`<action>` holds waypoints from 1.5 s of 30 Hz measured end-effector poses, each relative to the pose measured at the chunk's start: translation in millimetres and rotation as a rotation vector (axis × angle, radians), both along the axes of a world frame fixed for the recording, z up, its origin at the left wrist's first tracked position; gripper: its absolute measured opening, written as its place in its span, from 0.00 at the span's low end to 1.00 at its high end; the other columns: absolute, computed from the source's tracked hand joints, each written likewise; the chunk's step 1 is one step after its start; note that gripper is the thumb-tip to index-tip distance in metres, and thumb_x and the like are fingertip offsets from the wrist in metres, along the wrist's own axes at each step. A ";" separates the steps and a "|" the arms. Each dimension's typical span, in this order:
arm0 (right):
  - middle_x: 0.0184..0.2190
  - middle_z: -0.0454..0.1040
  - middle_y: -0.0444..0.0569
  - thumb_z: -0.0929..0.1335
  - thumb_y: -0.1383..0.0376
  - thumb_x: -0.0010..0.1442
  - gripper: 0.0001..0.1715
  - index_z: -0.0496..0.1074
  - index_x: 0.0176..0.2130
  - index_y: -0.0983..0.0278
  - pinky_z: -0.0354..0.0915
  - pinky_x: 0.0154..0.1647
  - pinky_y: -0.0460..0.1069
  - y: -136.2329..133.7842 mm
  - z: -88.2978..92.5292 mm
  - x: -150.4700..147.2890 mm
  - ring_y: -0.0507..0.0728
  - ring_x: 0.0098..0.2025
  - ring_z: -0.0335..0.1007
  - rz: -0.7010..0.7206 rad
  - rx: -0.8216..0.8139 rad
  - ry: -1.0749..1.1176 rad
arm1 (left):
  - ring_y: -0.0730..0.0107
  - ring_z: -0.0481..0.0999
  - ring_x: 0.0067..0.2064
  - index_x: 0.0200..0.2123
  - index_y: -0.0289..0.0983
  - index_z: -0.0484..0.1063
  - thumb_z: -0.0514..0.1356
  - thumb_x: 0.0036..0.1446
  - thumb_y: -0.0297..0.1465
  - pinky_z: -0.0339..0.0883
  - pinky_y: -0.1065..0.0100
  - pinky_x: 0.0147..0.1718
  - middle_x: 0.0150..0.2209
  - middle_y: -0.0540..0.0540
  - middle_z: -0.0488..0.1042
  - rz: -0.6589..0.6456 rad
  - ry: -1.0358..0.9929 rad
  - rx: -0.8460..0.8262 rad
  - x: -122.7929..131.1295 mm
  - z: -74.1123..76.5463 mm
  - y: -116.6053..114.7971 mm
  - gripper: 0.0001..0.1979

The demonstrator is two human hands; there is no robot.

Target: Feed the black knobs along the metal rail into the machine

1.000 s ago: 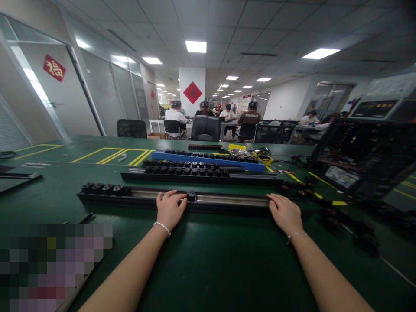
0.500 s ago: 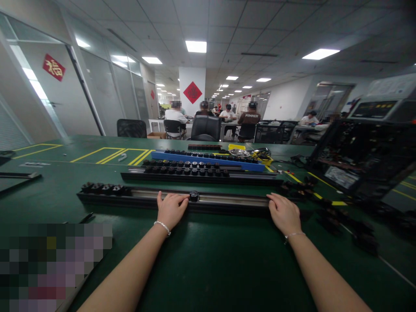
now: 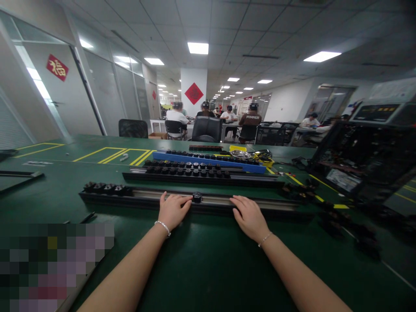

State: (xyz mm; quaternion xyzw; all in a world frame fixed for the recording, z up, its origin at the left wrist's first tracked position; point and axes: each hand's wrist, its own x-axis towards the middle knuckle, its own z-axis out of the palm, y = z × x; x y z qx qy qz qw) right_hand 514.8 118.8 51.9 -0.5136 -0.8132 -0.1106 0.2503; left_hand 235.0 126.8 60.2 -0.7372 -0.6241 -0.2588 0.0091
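Observation:
A long black track (image 3: 214, 211) with a pale metal channel lies crosswise in front of me. My left hand (image 3: 173, 210) rests over it, fingers stretched out across the channel, one finger raised. Its fingertips touch or nearly touch the left side of a small black module (image 3: 196, 197) seated in the channel. To the right of that module, my right hand (image 3: 251, 216) lies over the track with fingers extended, holding nothing I can see. Several black socket-like modules (image 3: 108, 189) sit in a row at the track's left end.
Behind lie another black track (image 3: 253, 180) with several modules and a blue strip (image 3: 159, 156). Loose black parts (image 3: 360, 234) and an open black equipment case (image 3: 347, 156) stand at right on the green table (image 3: 208, 268). A blurred-out patch covers the lower left. People sit at far tables.
My right hand has moved left along the track, from near its right end to closer to the small module. My left hand and the module have stayed together in place.

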 end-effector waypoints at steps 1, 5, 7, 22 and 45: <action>0.52 0.69 0.51 0.57 0.62 0.61 0.23 0.66 0.53 0.61 0.53 0.55 0.55 -1.3 0.7 -8.7 0.57 0.54 0.60 0.021 -0.025 -0.005 | 0.64 0.71 0.45 0.42 0.53 0.74 0.48 0.59 0.42 0.39 0.48 0.57 0.38 0.53 0.78 -0.003 0.004 -0.002 0.0 0.5 -0.2 0.15; 0.51 0.70 0.50 0.59 0.63 0.59 0.25 0.63 0.56 0.58 0.49 0.55 0.55 -5.3 4.2 -38.9 0.56 0.52 0.61 0.057 -0.124 -0.037 | 0.65 0.71 0.45 0.44 0.52 0.73 0.48 0.59 0.42 0.45 0.52 0.54 0.37 0.52 0.77 -0.023 0.029 0.004 -0.1 1.6 -1.0 0.16; 0.50 0.70 0.48 0.59 0.64 0.58 0.26 0.61 0.57 0.56 0.47 0.55 0.56 -6.1 6.1 -50.2 0.56 0.51 0.62 0.053 -0.147 -0.038 | 0.64 0.70 0.44 0.44 0.52 0.73 0.49 0.59 0.43 0.49 0.55 0.51 0.37 0.51 0.77 -0.031 0.046 0.005 -0.3 1.9 -1.2 0.16; 0.46 0.71 0.46 0.60 0.68 0.54 0.29 0.62 0.55 0.52 0.44 0.54 0.56 -7.1 9.4 -72.0 0.56 0.48 0.61 0.005 -0.200 -0.065 | 0.64 0.69 0.42 0.48 0.53 0.70 0.50 0.58 0.43 0.53 0.59 0.44 0.35 0.49 0.73 -0.076 0.141 0.005 -1.2 0.1 -0.3 0.17; 0.46 0.70 0.47 0.58 0.68 0.57 0.30 0.59 0.58 0.50 0.46 0.53 0.54 -7.2 15.6 -70.3 0.56 0.48 0.61 -0.001 -0.251 -0.145 | 0.63 0.68 0.44 0.53 0.52 0.66 0.53 0.56 0.41 0.51 0.58 0.48 0.38 0.48 0.71 -0.084 0.162 -0.023 2.3 0.5 -3.0 0.20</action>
